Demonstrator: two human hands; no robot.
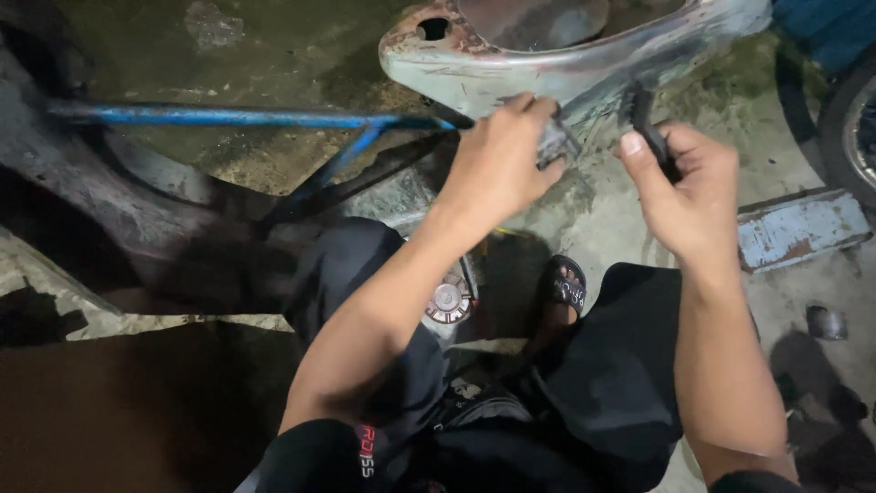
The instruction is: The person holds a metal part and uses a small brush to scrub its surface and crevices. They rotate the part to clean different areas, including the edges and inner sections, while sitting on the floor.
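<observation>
On the concrete floor, both hands work at the edge of a worn metal panel.

Near the top of the view, the left hand point(497, 164) has its fingers closed around a small grey pad point(555, 141), pressed against the lower edge of the rusty, pale metal panel point(474, 68). Just beside it, the right hand point(689, 192) grips a thin dark tool point(646, 123), thumb up along it, its tip touching the same panel edge. A blue metal bar point(228, 117) runs in from the left and meets the panel. Below the hands, a sandalled foot point(566, 283) rests on the floor between the person's dark-trousered knees. A flat blue-painted piece point(798, 228) lies to the right.
</observation>
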